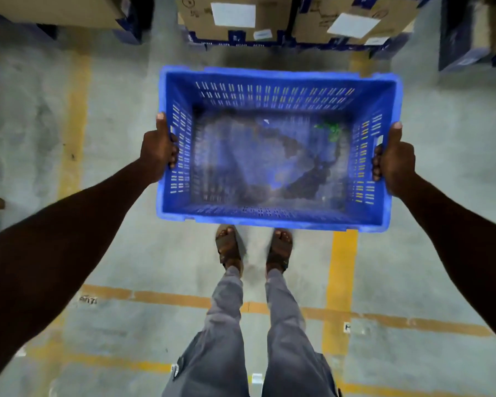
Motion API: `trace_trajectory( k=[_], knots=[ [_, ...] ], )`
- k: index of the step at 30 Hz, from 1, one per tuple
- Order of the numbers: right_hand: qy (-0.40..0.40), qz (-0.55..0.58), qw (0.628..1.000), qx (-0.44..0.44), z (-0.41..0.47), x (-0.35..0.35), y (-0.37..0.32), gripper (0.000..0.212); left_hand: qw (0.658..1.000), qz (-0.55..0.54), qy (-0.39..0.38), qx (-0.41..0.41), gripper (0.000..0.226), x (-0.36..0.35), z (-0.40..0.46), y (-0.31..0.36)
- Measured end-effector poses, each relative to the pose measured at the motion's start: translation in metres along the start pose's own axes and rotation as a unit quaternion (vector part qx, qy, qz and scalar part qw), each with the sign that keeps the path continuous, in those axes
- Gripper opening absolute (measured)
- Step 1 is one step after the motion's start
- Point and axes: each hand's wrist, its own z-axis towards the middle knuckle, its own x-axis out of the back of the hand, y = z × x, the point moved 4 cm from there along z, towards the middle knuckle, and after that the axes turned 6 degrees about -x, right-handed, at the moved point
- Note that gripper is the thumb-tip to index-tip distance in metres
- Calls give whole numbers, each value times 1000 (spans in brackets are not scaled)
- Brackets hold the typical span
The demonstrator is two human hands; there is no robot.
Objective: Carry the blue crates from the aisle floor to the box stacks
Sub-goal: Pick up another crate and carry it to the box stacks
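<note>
Crate held off the floor.
My left hand (158,149) and right hand (395,159) are closed around the blue crate (275,150) end handles, thumbs on rim.

A warehouse or storeroom aisle, by every sign: bare grey concrete floor (121,156) marked with worn yellow lines (340,287) that box off lanes and bays, and cardboard boxes (235,18) with white paper labels (233,14) stacked in rows along the far edge, resting on blue bases (241,41).
</note>
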Motion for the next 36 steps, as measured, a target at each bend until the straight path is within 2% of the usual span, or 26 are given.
trace_trajectory(
  k=[10,26,32,36],
  knots=[
    [-7,-19,999,-47,49,-29,18,69,999,33,-22,15,63,-38,48,-7],
    [-16,-22,997,-66,36,-13,43,70,999,16,-14,35,63,-34,19,-48],
    [8,6,999,-50,44,-13,46,69,1000,-17,20,5,62,-41,27,-52],
    [12,-19,999,-33,54,-13,51,70,1000,-14,17,-15,59,-44,30,-59]
  ],
)
